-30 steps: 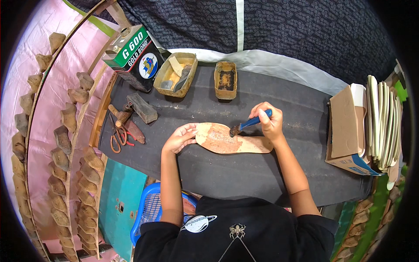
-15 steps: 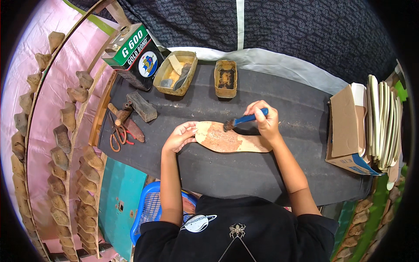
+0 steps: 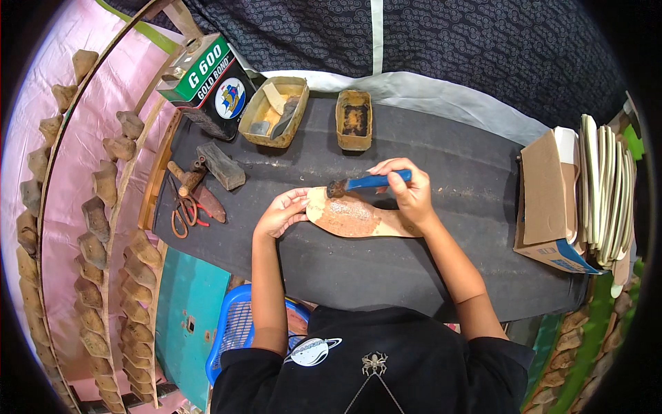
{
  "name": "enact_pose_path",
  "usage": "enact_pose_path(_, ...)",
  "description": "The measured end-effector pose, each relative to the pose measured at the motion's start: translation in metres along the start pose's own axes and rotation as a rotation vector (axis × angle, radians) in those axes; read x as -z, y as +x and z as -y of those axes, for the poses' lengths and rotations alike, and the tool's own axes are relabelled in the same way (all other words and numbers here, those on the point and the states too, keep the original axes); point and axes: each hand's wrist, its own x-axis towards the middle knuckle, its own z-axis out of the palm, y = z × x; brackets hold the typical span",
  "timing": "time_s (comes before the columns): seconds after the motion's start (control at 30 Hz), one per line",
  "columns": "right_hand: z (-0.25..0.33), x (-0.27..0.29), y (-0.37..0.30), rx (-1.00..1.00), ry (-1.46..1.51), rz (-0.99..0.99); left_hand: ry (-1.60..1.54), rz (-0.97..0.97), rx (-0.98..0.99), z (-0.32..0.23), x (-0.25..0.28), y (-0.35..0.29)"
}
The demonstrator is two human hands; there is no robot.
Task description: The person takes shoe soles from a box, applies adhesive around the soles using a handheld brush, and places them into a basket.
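My left hand (image 3: 281, 212) pinches the wide end of a tan insole (image 3: 352, 218) between thumb and fingers, above the dark table. A wet, reddish-brown patch covers much of the insole's wide half. In my right hand (image 3: 407, 190) is a brush with a blue handle (image 3: 376, 181). Its dark, clotted bristles (image 3: 337, 188) are at the insole's far edge, near the wide end. The insole's narrow end passes close to my right wrist.
Beyond the insole stand a small crusted tub (image 3: 354, 123), a larger tub with scraps (image 3: 284, 103) and a green-black can (image 3: 207, 86). Scissors (image 3: 183, 210), a hammer (image 3: 186, 178) and a dark block (image 3: 222, 167) lie left. A cardboard box (image 3: 548, 200) stands right. Wooden shoe lasts (image 3: 96, 214) line racks.
The brush has moved left along the insole, from the middle of the patch toward the wide end's far edge. Its handle lies flatter. The left hand keeps its hold.
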Motion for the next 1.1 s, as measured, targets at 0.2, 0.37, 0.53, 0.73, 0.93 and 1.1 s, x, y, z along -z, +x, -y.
enact_pose_path(0.2, 0.002, 0.005, 0.000, 0.147, -0.252, 0.073, 0.019, -0.012, 0.002, 0.002, 0.001, 0.001)
enact_pose_path(0.37, 0.014, 0.025, -0.001, 0.130, -0.380, 0.125, 0.020, -0.020, 0.005, 0.002, 0.002, -0.002)
enact_pose_path(0.53, 0.022, 0.032, 0.002, 0.121, -0.360, 0.099, 0.045, -0.036, 0.008, 0.004, 0.002, -0.001)
enact_pose_path(0.73, 0.019, 0.023, -0.002, 0.185, -0.223, 0.031, 0.027, -0.031, -0.010, 0.001, 0.000, -0.001)
enact_pose_path(0.93, 0.014, 0.037, -0.015, 0.113, -0.352, 0.104, 0.019, -0.032, -0.019, 0.002, -0.001, 0.000)
enact_pose_path(1.1, 0.013, 0.057, -0.023, 0.079, -0.292, -0.021, 0.044, -0.091, -0.009, 0.004, 0.001, -0.002)
